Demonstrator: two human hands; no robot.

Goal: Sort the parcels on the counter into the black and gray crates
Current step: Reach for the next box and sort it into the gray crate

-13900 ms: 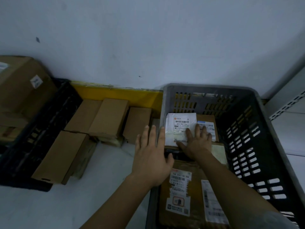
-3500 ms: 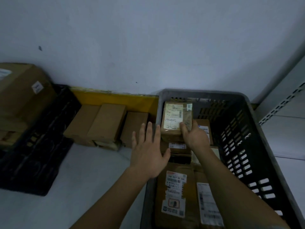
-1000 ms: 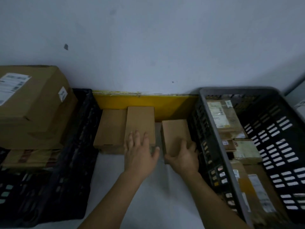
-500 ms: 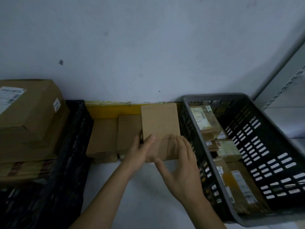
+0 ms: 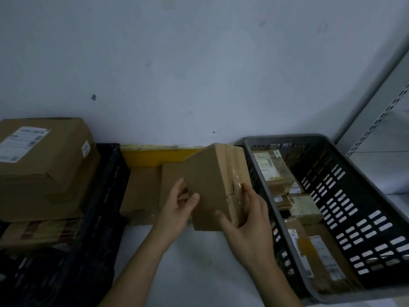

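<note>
Both hands hold a small brown cardboard parcel (image 5: 212, 185) tilted up above the white counter (image 5: 194, 262). My left hand (image 5: 177, 211) pinches its left edge with the thumb on the front face. My right hand (image 5: 245, 222) grips its lower right corner, fingers on the taped side. Two more plain brown parcels (image 5: 143, 191) lie flat on the counter behind it, against a yellow strip. The gray crate (image 5: 287, 138) on the right holds several labelled parcels. The black crate (image 5: 104, 196) on the left holds large boxes.
A big labelled carton (image 5: 42, 160) sits on top of the stack in the black crate. A white wall rises behind the counter. A gray metal shelf upright (image 5: 376, 120) stands at the far right.
The parcel has been turned and tilted in both hands since half a second ago, showing its taped side. One second ago it lay on the counter under my right hand.
</note>
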